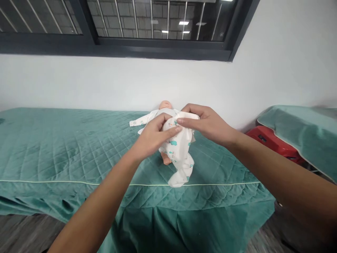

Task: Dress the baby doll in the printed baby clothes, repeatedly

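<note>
Between my two hands hangs a pair of white baby pants point(177, 149) with small teal prints, its lower end dangling over the bed's front edge. My left hand point(158, 134) pinches the waist at the left, thumb on the near side. With thumb in front and fingers behind, my right hand point(201, 121) grips the waistband at the upper right. Behind the cloth a baby doll point(165, 104) lies on its back, head toward the wall, wearing a white top with a printed sleeve point(142, 120). One bare doll foot point(165, 159) shows beside the pants; most of the body is hidden.
A green quilted bedspread point(65, 147) covers the bed, which stands against a white wall point(105, 82) below a dark-framed window point(158, 48). At the right, a red case point(273, 142) sits partly beneath another green cover point(305, 123).
</note>
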The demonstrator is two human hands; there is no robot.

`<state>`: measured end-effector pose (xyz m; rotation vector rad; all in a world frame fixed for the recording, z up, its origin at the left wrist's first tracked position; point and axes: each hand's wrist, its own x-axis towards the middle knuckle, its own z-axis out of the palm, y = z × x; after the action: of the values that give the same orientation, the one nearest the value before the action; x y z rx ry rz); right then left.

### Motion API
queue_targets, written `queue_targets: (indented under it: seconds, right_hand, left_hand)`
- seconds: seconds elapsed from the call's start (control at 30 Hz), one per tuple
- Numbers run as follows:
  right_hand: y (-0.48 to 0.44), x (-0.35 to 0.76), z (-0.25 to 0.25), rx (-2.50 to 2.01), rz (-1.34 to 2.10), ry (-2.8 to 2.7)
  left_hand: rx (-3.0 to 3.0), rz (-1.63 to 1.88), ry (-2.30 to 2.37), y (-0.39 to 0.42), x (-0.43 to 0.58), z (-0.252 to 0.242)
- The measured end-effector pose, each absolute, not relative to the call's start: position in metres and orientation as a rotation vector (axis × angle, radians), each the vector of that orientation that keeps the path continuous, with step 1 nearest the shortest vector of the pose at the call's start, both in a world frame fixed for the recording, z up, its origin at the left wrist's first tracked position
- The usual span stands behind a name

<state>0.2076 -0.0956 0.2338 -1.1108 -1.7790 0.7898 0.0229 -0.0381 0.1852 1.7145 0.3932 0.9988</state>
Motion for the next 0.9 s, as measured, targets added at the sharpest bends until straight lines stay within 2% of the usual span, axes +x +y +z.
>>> queue_targets:
  seconds: [0.2,0.33,0.57,0.73,0.9]
  right_hand:
    - [-0.087,0.186,0.244,-0.885,1.119,-1.806]
    - [-0.088,0.185,0.251,-0.964,1.260,-1.957]
    - [-0.079,0.187,0.251,-0.923,1.062,-1.695]
    - [-0.071,0.174,0.254,-0.964,0.911,-1.691]
    - [-0.069,0.175,0.254,-1.005,0.910,-1.710]
  left_hand:
    - [1.458,1.178,0.361,-0.029,-0.005,0.204]
    - [1.382,1.297,0.433,-0.022,-0.020,0.210]
    - [1.423,1.240,0.486,-0.001,-0.040,0.208]
    - [1.631,1.055,0.521,-0.011,-0.028,0.227]
    - [1.750,1.054,0.537,-0.016,-0.013,0.231]
